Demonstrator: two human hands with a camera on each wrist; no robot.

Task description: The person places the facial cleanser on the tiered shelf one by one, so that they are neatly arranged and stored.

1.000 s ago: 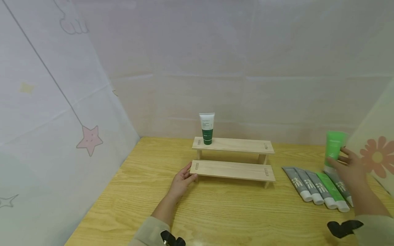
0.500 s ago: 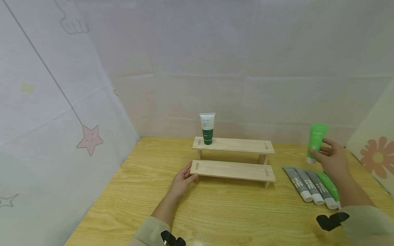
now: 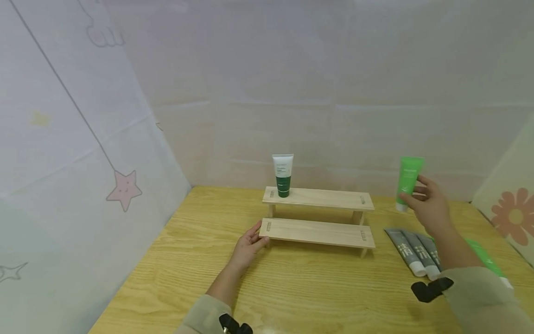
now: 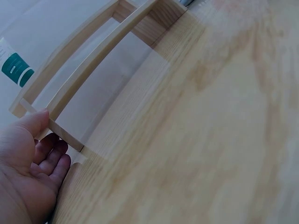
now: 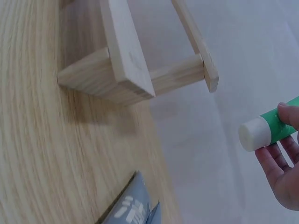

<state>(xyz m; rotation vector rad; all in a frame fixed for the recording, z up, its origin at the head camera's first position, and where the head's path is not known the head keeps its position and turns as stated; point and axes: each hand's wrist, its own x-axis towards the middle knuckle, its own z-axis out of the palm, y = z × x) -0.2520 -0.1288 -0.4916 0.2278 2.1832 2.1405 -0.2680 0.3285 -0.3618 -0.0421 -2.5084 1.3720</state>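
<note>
My right hand [image 3: 431, 206] pinches a bright green squeeze tube [image 3: 409, 177] between thumb and fingers, in the air right of the two-tier wooden shelf [image 3: 317, 231]. The tube's white cap [image 5: 254, 134] points down, and its body leans slightly. At the left end of the lower tier, my left hand [image 3: 245, 248] grips the shelf. In the left wrist view the thumb lies at the board's end and the fingers curl beside the leg. A white and dark green tube [image 3: 283, 175] stands cap down on the upper tier, at its left.
Several grey tubes [image 3: 404, 250] lie side by side on the wood-grain table [image 3: 317, 287] right of the shelf. Another green tube [image 3: 486, 257] lies farther right, partly behind my right forearm. A pale cloth backdrop [image 3: 267, 93] rises behind the table.
My right hand has carried the green tube left and upward from above the lying tubes toward the shelf. My left hand has stayed at the shelf's left end.
</note>
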